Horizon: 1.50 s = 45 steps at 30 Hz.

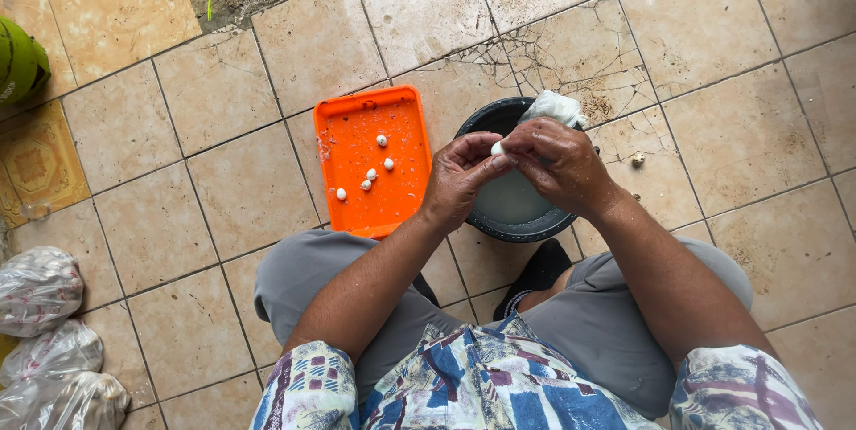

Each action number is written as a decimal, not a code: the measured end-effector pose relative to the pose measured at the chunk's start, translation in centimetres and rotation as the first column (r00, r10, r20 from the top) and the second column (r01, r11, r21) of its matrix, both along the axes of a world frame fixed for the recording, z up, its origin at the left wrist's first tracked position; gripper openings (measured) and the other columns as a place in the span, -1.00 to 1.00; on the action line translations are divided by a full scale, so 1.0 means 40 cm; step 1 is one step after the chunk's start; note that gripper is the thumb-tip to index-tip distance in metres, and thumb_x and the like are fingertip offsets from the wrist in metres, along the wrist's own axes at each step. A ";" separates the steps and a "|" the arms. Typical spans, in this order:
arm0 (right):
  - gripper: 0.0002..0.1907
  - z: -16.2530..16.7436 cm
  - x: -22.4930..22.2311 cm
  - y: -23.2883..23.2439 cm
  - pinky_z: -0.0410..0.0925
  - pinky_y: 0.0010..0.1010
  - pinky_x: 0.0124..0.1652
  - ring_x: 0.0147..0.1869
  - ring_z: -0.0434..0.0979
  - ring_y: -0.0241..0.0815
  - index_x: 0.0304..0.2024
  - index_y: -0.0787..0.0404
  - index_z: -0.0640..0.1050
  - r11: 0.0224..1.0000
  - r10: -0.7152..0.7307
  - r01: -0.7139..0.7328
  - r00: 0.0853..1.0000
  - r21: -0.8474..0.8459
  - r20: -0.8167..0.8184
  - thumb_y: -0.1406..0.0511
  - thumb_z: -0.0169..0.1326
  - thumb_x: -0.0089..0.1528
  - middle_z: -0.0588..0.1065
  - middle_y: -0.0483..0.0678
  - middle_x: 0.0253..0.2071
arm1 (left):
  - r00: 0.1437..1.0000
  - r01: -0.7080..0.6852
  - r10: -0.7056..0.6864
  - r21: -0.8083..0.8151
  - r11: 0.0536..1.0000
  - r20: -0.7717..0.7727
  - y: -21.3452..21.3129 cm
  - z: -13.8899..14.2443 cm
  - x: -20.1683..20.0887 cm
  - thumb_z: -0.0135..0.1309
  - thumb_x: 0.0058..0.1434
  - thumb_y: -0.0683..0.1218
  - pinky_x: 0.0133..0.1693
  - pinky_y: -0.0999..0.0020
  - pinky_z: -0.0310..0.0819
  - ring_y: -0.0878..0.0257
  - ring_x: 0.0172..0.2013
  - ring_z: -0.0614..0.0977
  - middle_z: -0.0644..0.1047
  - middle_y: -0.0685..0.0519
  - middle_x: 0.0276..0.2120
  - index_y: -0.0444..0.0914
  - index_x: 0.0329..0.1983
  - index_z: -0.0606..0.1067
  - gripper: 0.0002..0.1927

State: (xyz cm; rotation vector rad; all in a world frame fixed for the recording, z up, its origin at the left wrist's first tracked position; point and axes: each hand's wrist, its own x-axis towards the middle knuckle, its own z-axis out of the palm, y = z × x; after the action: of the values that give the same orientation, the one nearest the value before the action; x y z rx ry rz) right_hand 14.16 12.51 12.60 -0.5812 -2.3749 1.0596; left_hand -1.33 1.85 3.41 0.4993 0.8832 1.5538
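Nearest of all, the person is squatting on the tiled floor [223, 207], grey trousers and a patterned shirt showing at the near edge. Just beyond the knees, the two hands are meeting over a dark bowl [535, 227] of whitish liquid. The left hand [459, 179] is curling half-closed, fingers cupping toward a small white ball [497, 149] pinched between both sets of fingertips; the right hand [562, 163] is closing around a wet white cloth bundle [555, 107] that is bulging out at its far side. The ball is sitting right at the meeting point of the hands, above the bowl's left rim. To the left, touching or nearly touching the bowl, an orange tray [357, 118] is holding five white balls [367, 179] already laid down, with most of its surface bare, so the work looks to be at an early stage. Farther left, clear plastic bags [40, 292] are lying at the near corner, and a green round object [20, 63] is peeking in at the far left.
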 end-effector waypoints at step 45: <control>-0.89 -0.136 0.150 0.302 0.51 -0.28 -0.18 -0.21 0.68 -0.05 -0.12 0.23 0.58 0.743 -0.662 0.666 0.746 -0.067 0.071 0.31 0.14 0.38 0.61 0.12 -0.20 | 0.807 -0.384 0.522 -0.424 0.820 0.278 0.049 -0.287 -0.289 0.02 0.24 -0.21 -0.07 0.12 0.58 0.06 -0.30 0.56 0.46 -0.07 -0.34 -0.32 -0.02 0.42 -0.76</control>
State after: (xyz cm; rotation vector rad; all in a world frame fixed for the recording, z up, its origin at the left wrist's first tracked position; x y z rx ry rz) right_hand 20.17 24.58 7.15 -1.3712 -1.8858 0.8112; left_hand -12.90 3.82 -8.06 -0.3077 0.9863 1.7961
